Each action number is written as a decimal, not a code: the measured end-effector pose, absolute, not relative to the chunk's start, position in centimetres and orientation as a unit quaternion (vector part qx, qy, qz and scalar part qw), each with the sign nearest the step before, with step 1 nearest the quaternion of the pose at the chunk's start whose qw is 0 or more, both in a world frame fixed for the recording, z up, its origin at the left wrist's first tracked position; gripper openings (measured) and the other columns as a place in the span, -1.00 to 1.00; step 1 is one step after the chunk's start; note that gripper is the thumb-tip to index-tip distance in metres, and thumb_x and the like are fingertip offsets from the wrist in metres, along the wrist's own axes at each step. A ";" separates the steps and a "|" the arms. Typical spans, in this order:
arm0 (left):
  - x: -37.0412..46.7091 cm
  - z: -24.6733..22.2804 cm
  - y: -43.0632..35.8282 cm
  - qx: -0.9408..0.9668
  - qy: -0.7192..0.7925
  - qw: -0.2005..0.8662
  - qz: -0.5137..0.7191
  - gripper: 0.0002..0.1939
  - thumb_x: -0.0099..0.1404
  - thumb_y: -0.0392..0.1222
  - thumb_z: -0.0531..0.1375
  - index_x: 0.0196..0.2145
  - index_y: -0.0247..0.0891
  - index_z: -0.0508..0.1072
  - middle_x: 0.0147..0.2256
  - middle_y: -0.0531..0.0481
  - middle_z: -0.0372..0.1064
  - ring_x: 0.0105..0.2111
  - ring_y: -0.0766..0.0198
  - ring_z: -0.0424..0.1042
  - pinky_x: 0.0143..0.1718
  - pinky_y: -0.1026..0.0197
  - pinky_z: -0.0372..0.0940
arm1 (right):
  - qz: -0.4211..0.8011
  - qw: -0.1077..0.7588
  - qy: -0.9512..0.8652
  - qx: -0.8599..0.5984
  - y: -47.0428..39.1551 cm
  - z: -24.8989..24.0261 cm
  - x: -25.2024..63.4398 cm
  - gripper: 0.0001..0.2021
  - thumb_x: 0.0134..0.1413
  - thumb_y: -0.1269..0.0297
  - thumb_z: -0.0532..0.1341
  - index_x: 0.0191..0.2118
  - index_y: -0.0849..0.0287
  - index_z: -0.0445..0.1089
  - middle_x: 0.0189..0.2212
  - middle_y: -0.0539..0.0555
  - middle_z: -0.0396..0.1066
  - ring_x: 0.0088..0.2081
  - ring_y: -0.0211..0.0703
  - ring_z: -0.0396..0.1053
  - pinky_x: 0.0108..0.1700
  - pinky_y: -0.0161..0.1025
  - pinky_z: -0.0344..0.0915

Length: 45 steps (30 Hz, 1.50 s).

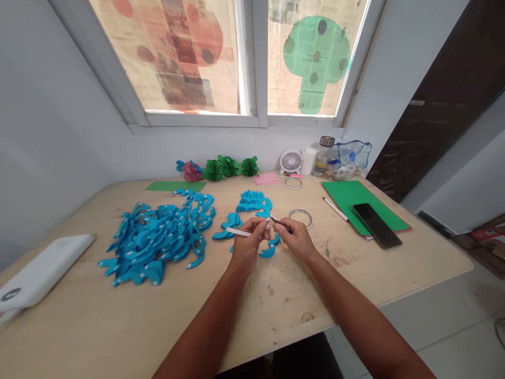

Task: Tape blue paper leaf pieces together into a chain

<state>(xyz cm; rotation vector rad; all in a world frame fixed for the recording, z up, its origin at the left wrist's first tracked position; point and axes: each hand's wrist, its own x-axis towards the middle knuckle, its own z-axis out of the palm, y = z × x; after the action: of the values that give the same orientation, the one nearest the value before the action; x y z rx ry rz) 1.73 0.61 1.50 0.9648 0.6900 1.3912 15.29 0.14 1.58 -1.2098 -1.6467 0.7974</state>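
Observation:
My left hand [250, 239] pinches a thin white strip [238, 231], whose loose end sticks out to the left. My right hand [296, 238] is closed on a small dark tool [284, 227], its tip meeting the strip's end between the two hands. Curved blue paper pieces [267, 252] lie just under my fingers, partly hidden. More blue pieces [226, 225] sit left of my hands, and a fanned blue group [251, 201] lies behind them. A large heap of blue paper pieces with small white squares [158, 234] spreads across the table's left half.
Tape rings [300, 218] lie behind my right hand. A phone [376, 225] rests on green sheets [347, 202], beside a white pen [335, 209]. A small fan [291, 162], a bottle [322, 156] and green paper shapes [230, 166] line the wall. A white device [45, 268] is far left.

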 end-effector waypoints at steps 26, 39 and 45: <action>1.8 1.5 0.6 0.409 0.307 0.612 0.603 -0.87 0.07 -0.18 0.25 -0.45 -0.29 0.42 -0.67 0.12 0.24 -0.59 0.41 0.24 -0.49 0.33 0.15 | 0.265 0.452 -0.667 -0.529 0.3 1.2 15.3 -0.65 0.04 0.03 0.07 -0.57 0.19 0.25 -0.67 -0.09 0.01 -0.56 -0.33 0.03 -0.52 -0.36 -0.04; 1.7 1.5 0.7 0.403 0.306 0.620 0.600 -0.84 0.04 -0.15 0.27 -0.44 -0.29 0.42 -0.68 0.12 0.24 -0.60 0.41 0.25 -0.50 0.32 0.15 | 0.264 0.436 -0.664 -0.547 -0.1 2.0 15.3 -0.65 0.00 -0.01 0.10 -0.45 0.21 0.36 -0.65 -0.09 0.09 -0.56 -0.34 0.06 -0.51 -0.38 0.00; 1.7 1.5 0.6 0.406 0.292 0.627 0.597 -0.84 0.04 -0.15 0.27 -0.45 -0.28 0.42 -0.66 0.12 0.23 -0.58 0.40 0.24 -0.50 0.32 0.15 | 0.264 0.428 -0.675 -0.540 -0.2 1.9 15.1 -0.64 0.02 -0.02 0.09 -0.40 0.20 0.38 -0.64 -0.08 0.14 -0.54 -0.32 0.09 -0.49 -0.38 0.02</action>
<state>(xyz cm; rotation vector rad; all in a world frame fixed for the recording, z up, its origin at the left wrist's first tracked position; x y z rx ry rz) 1.74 0.64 1.48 0.9311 0.6699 1.3691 15.11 -0.22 1.85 -1.3493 -1.6853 0.6587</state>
